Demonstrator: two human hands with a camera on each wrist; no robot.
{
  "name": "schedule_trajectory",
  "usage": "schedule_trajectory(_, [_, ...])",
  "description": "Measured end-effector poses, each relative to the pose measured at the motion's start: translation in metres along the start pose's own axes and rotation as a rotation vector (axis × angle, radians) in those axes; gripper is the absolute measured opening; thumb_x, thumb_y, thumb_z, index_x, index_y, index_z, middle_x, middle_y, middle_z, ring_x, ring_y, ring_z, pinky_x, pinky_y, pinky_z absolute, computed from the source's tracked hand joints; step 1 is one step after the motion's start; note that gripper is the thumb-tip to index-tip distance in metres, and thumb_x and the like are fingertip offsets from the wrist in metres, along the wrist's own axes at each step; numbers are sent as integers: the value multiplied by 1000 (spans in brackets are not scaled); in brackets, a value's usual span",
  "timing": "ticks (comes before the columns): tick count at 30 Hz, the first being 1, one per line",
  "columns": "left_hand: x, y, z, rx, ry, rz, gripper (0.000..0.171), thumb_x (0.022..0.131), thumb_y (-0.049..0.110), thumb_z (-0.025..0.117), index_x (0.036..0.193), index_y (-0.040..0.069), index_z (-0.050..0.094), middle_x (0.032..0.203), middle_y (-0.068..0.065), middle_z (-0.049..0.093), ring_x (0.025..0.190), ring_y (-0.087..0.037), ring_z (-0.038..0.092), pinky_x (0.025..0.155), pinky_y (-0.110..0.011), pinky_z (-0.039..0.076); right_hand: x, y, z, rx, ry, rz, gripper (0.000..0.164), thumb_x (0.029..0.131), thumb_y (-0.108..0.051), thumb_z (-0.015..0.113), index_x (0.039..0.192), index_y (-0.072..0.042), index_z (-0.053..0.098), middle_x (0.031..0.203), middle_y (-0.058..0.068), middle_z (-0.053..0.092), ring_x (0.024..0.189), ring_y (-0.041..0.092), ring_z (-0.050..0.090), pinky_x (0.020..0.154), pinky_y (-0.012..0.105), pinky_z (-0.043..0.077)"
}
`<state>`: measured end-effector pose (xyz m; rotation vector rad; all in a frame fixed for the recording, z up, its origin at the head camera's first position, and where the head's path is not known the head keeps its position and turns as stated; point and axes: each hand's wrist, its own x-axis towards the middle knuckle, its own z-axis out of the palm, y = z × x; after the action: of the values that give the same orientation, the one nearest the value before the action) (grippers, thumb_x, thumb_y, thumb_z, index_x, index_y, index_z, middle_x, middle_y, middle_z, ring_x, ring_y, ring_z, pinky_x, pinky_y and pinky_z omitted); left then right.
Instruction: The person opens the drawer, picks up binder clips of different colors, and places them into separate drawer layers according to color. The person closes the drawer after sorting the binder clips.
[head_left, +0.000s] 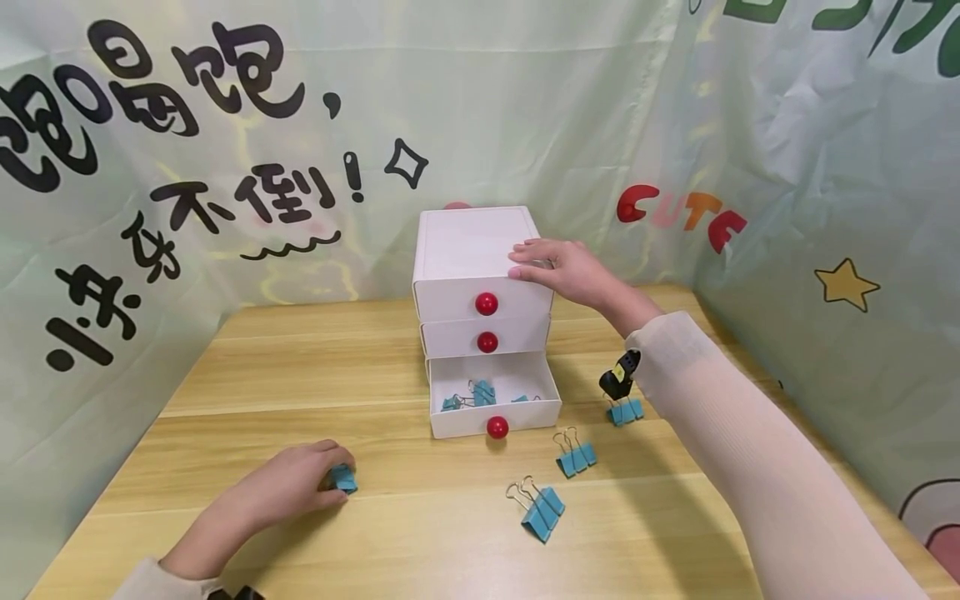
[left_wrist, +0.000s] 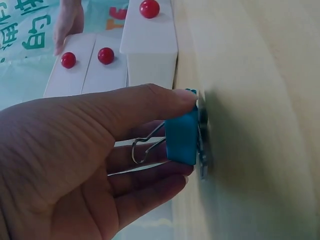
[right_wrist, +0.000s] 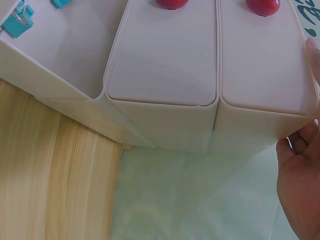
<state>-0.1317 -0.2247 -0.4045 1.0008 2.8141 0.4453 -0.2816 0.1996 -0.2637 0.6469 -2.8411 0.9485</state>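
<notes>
My left hand [head_left: 288, 487] is low over the table at the left and pinches a blue binder clip [left_wrist: 181, 135] between thumb and fingers. The clip's wire handles show in the left wrist view, one toward the palm and one against the tabletop. My right hand [head_left: 558, 267] rests on the upper right edge of a white drawer box [head_left: 480, 242], with fingers lying on its top and others against its side. The box's bottom drawer [head_left: 442, 427] is pulled out, with several blue binder clips [head_left: 482, 392] inside. Above it, the two upper drawers are closed.
Three blue binder clips lie on the wooden table [head_left: 300, 367]: one in front [head_left: 543, 513], another behind it [head_left: 576, 458], the third [head_left: 625, 412] near the right sleeve. Each drawer front carries a red knob [head_left: 497, 427]. A printed cloth [head_left: 525, 100] hangs behind and beside the table.
</notes>
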Motion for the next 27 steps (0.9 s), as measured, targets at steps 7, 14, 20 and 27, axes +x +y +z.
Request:
schedule_trajectory(7, [8, 1, -5, 5, 67, 56, 15, 86, 19, 76, 98, 15, 67, 95, 9, 59, 75, -4, 58, 63, -23, 52, -1, -1, -1, -7, -3, -2, 59, 89, -55, 64, 136, -20, 60, 145, -3, 49, 141, 16, 32, 115, 52, 18])
schedule_trajectory(14, [20, 6, -11, 5, 143, 95, 11, 90, 22, 73, 98, 20, 65, 96, 11, 61, 77, -3, 59, 64, -23, 51, 0, -1, 0, 1, -3, 5, 60, 89, -57, 64, 136, -20, 60, 145, -4, 49, 141, 16, 33, 114, 49, 26])
schedule_trajectory(20, [33, 13, -17, 13, 174, 120, 8, 93, 25, 69, 98, 22, 65, 97, 14, 60, 79, -5, 59, 67, -26, 52, 1, 1, 1, 0, 5, -1, 60, 89, -57, 63, 136, -21, 60, 144, -4, 50, 141, 15, 33, 114, 49, 25])
schedule_trajectory(27, [49, 20, -21, 19, 214, 156, 6, 94, 26, 67, 99, 23, 65, 96, 16, 62, 82, -6, 61, 71, -29, 53, 0, -1, 1, -12, 1, 0, 60, 89, -57, 63, 137, -20, 60, 145, -3, 50, 141, 17, 33, 114, 50, 23])
